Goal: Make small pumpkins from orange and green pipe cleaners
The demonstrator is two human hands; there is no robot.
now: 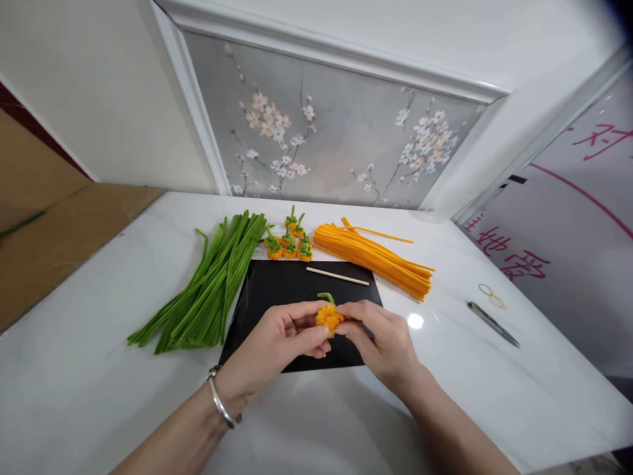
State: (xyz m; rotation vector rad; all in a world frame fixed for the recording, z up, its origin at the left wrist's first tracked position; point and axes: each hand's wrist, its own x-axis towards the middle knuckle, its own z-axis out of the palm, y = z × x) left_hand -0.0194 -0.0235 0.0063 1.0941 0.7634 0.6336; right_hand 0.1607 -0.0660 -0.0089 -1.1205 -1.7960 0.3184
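Between my two hands is a small orange pipe-cleaner pumpkin [328, 319] with a curved green stem sticking up behind it. My left hand [289, 336] holds it from the left, thumb in front and fingers behind. Thumb and forefinger of my right hand [380, 336] pinch its right edge. Both hands are above a black mat [277, 280]. On the mat, past my hands, lies a thin wooden stick [337, 276]. Several finished-looking orange and green pumpkins [289, 249] stand grouped behind the mat.
A bundle of green pipe cleaners [212, 290] lies left of the mat, a bundle of orange ones [376, 257] at the back right. Farther right are a pen-like dark tool [493, 323] and pale rings [491, 295]. Cardboard [64, 231] borders the left; a panelled wall [341, 119] stands behind.
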